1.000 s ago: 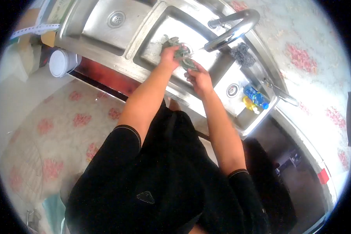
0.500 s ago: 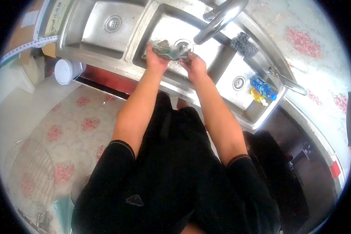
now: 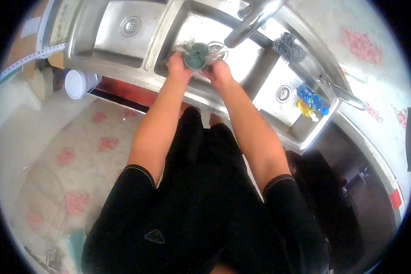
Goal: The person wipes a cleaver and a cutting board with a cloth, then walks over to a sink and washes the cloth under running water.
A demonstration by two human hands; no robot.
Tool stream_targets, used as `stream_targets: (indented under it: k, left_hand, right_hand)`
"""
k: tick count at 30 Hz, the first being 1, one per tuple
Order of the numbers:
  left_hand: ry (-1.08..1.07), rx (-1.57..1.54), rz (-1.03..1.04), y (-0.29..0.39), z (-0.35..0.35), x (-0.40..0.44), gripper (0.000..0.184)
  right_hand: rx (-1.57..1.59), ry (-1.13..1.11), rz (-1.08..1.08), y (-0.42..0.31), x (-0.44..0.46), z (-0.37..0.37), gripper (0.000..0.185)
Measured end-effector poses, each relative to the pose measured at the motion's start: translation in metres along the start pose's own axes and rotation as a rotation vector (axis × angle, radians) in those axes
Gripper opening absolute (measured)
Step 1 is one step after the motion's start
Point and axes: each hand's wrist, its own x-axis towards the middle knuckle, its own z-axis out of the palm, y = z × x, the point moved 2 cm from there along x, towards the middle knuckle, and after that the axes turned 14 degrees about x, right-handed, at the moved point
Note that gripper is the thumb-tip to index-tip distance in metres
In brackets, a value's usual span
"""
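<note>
Both hands reach into the middle basin (image 3: 187,27) of a steel sink, holding a dark green bundle (image 3: 196,57) between them, raised above the basin floor near its front rim; blur makes it hard to tell just what the bundle is. The left hand (image 3: 179,67) sits at the bundle's 8 o'clock, partly closed around that side, and the right hand (image 3: 220,72) sits at 4 o'clock, curled in against the other, some of its fingers hidden. Taking the bundle as the centre of the dial, the large faucet (image 3: 255,23) is at 2 o'clock, its spout angled toward the right hand, with a pale streak like water below it. The drain of the middle basin lies just beside the bundle in that same direction. A grey scouring pad (image 3: 288,48) rests at 3 o'clock. Toward 4 o'clock, in the small basin (image 3: 271,86), a blue bottle (image 3: 311,100) lies beside a yellow bottle (image 3: 305,108). Another drain (image 3: 130,26) shows at 10 o'clock in the left-hand basin (image 3: 109,41), and a white bucket (image 3: 75,83) stands near 9 o'clock.
</note>
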Motion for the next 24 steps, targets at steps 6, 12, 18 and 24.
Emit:
stream_targets:
  k: [6,12,18,24]
  left_hand:
    - [0.037,0.060,-0.005,-0.006,0.005,0.005,0.035]
    - [-0.101,0.232,-0.231,-0.025,0.047,-0.027,0.050]
    - [-0.152,0.227,-0.199,-0.054,0.067,-0.049,0.054]
    - [-0.047,0.277,-0.360,-0.065,0.091,-0.076,0.034]
  right_hand:
    - [-0.139,0.056,-0.112,-0.004,0.000,-0.003,0.042]
    - [-0.525,0.020,-0.318,0.003,-0.069,-0.002,0.041]
    - [-1.232,0.095,-1.042,0.001,-0.102,-0.010,0.029]
    - [-1.379,0.179,-1.077,-0.013,-0.067,-0.030,0.022]
